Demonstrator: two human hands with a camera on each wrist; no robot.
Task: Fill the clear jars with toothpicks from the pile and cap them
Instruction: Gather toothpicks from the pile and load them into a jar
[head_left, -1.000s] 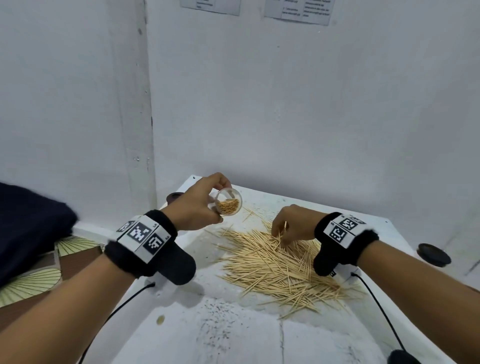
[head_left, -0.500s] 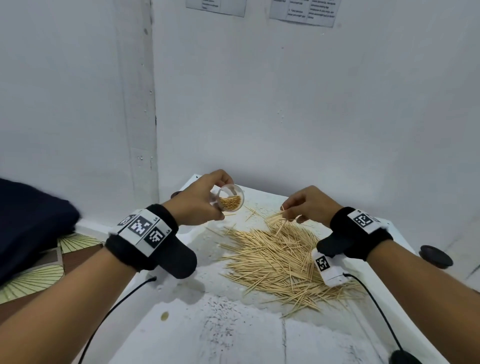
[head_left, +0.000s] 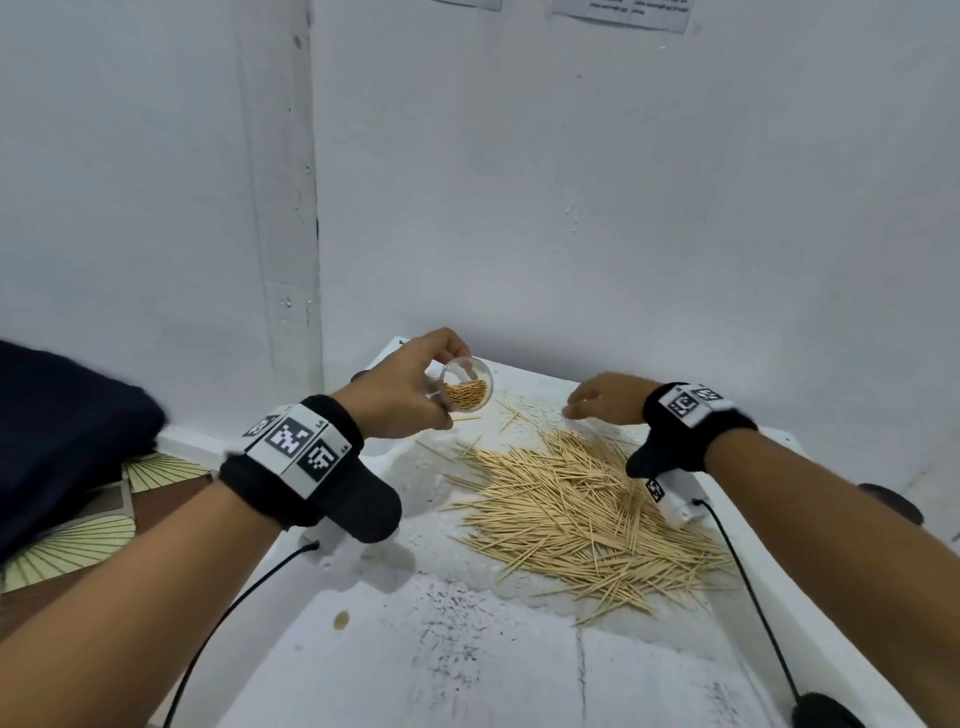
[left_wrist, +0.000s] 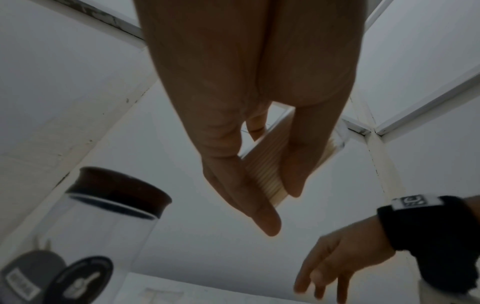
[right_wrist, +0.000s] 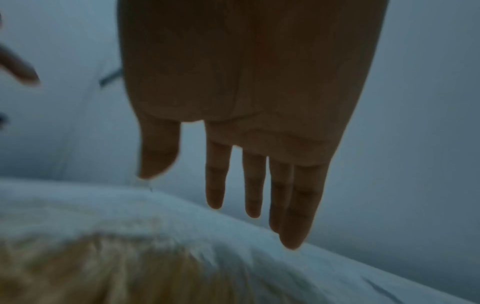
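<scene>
Left hand (head_left: 402, 395) wrapped around a small clear jar (head_left: 466, 391), tipped on its side above the far left part of the white worktop (head_left: 467, 649), mouth facing the camera, partly filled with toothpicks (head_left: 466, 396). From the left wrist view, thumb and fingers (left_wrist: 241, 191) clamping the jar, toothpicks packed side by side showing through the wall.

Right hand (head_left: 605, 399) empty, fingers (right_wrist: 255, 185) straight and slightly spread, hovering just past the far edge of the pile (head_left: 576, 514). Can't tell from any view whether the fingertips touch the worktop.

Pile spread loose across the middle and right of the worktop, a few stray toothpicks lying between it and the jar.

Also visible from the left wrist: another clear jar with a dark lid (left_wrist: 114, 191) standing near the wall, looks empty but blurry, plus a round black cap (left_wrist: 78, 281) lower left. Black wristbands with printed markers on both wrists, cables trailing back. Another dark round cap (head_left: 891, 503) off the right edge of the worktop.
</scene>
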